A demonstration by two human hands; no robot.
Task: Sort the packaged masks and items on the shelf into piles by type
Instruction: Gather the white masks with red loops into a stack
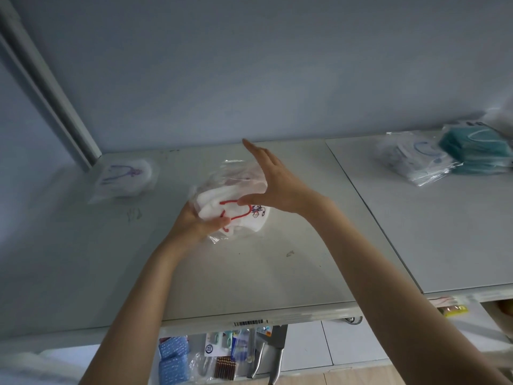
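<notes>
A clear packet of white masks with red ear loops (238, 218) lies at the middle of the white shelf (249, 273). My left hand (194, 220) grips its near left edge, thumb on top. My right hand (274, 182) rests flat against the packet's right side, fingers straight and pointing to the back wall. A single packet with a white mask and purple loops (125, 177) lies at the back left. At the far right sit a pile of white masks with blue loops (416, 159) and a pile of teal masks (477, 148).
A seam (369, 209) splits the shelf into two panels. A metal upright (47, 87) stands at the back left corner. Below the front edge, a lower shelf holds blue packets (173, 359), small carded goods and metal tools (274, 357).
</notes>
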